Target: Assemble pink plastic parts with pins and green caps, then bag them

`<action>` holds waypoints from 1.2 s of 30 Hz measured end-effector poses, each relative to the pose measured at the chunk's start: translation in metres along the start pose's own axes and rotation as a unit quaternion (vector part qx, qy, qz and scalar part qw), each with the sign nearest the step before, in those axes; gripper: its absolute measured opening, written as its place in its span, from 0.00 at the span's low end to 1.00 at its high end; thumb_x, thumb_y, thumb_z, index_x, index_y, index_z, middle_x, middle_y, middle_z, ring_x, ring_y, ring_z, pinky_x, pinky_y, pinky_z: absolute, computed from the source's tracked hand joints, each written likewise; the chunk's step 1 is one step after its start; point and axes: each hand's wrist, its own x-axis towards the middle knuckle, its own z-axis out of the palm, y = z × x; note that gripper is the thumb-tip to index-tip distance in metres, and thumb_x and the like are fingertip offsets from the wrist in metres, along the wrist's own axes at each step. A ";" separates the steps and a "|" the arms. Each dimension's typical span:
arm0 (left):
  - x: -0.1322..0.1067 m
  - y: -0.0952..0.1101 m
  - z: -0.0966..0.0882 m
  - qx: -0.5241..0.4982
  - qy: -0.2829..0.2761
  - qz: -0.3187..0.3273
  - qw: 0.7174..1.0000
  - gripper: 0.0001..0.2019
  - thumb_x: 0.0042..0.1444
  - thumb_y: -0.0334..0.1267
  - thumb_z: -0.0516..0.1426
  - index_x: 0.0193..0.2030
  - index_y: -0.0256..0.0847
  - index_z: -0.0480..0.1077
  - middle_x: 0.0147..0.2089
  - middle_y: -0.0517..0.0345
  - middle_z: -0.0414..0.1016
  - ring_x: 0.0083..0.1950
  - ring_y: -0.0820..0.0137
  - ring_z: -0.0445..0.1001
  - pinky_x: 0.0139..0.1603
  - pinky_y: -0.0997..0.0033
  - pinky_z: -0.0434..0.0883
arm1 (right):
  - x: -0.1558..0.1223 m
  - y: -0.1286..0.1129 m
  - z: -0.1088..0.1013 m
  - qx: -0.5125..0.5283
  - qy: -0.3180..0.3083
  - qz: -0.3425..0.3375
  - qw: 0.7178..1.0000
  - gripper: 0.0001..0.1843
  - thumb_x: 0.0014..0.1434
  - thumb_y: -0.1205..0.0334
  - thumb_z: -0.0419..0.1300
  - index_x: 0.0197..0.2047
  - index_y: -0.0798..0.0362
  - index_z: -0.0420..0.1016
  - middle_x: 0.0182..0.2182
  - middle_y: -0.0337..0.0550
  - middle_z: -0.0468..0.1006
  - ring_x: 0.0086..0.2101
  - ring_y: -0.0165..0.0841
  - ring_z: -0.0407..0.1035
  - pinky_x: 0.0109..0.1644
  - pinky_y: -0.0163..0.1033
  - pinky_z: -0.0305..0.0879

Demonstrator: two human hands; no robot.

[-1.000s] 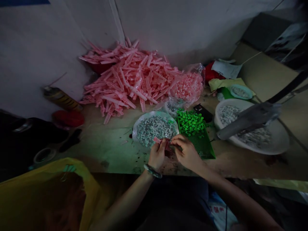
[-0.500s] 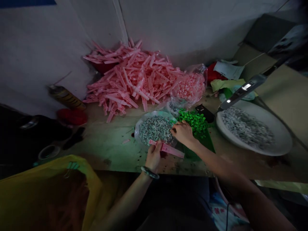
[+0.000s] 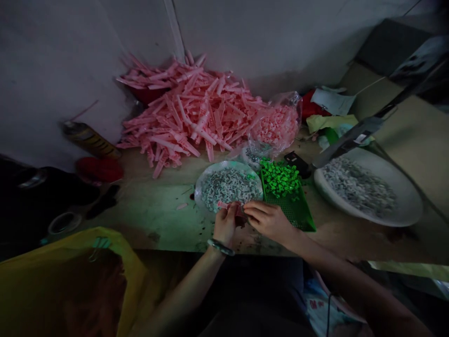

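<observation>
My left hand (image 3: 225, 226) and my right hand (image 3: 269, 220) meet at the table's near edge, both closed on one pink plastic strip (image 3: 228, 206) held between them. Just beyond the fingers sits a clear dish of small grey parts (image 3: 228, 186). To its right a green tray (image 3: 298, 213) carries a heap of small green parts (image 3: 279, 178). A bracelet circles my left wrist.
A big pile of pink strips (image 3: 189, 114) lies against the back wall, beside a clear bag of pink pieces (image 3: 275, 125). A large white bowl of grey parts (image 3: 365, 189) stands right. A yellow bag (image 3: 66, 281) gapes at lower left; a spray can (image 3: 89, 139) lies left.
My right hand had reached out to the grey and green parts, then came back to the pink strip in my left hand. The strip now sits mostly hidden between both hands.
</observation>
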 end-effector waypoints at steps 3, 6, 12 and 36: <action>-0.001 0.001 -0.003 0.006 0.007 0.007 1.000 0.19 0.49 0.49 0.62 0.39 0.34 0.73 0.24 0.61 0.71 0.22 0.72 0.69 0.23 0.73 0.67 | 0.000 -0.003 -0.007 0.003 -0.048 -0.018 0.999 0.11 0.62 0.70 0.53 0.43 0.52 0.75 0.50 0.45 0.75 0.50 0.37 0.70 0.53 0.43 0.70; -0.002 0.005 -0.009 0.011 0.012 0.010 1.000 0.23 0.47 0.51 0.63 0.42 0.33 0.73 0.26 0.60 0.72 0.22 0.73 0.69 0.22 0.73 0.67 | 0.010 0.003 -0.013 0.057 -0.051 0.016 0.997 0.11 0.62 0.68 0.53 0.42 0.51 0.76 0.51 0.44 0.73 0.52 0.37 0.67 0.55 0.43 0.68; -0.006 0.005 -0.014 0.006 0.027 0.018 0.999 0.26 0.45 0.55 0.64 0.41 0.33 0.72 0.25 0.60 0.72 0.21 0.73 0.68 0.21 0.73 0.65 | 0.057 0.048 0.009 -0.121 -0.109 0.187 0.969 0.11 0.64 0.62 0.54 0.41 0.50 0.78 0.43 0.47 0.76 0.49 0.39 0.67 0.50 0.40 0.66; -0.004 0.005 -0.004 0.075 0.008 0.107 0.991 0.21 0.55 0.55 0.59 0.42 0.35 0.73 0.25 0.60 0.72 0.23 0.72 0.70 0.25 0.73 0.69 | 0.030 -0.003 0.003 0.218 0.032 0.170 0.960 0.07 0.56 0.72 0.55 0.34 0.53 0.73 0.35 0.42 0.72 0.36 0.30 0.69 0.40 0.36 0.66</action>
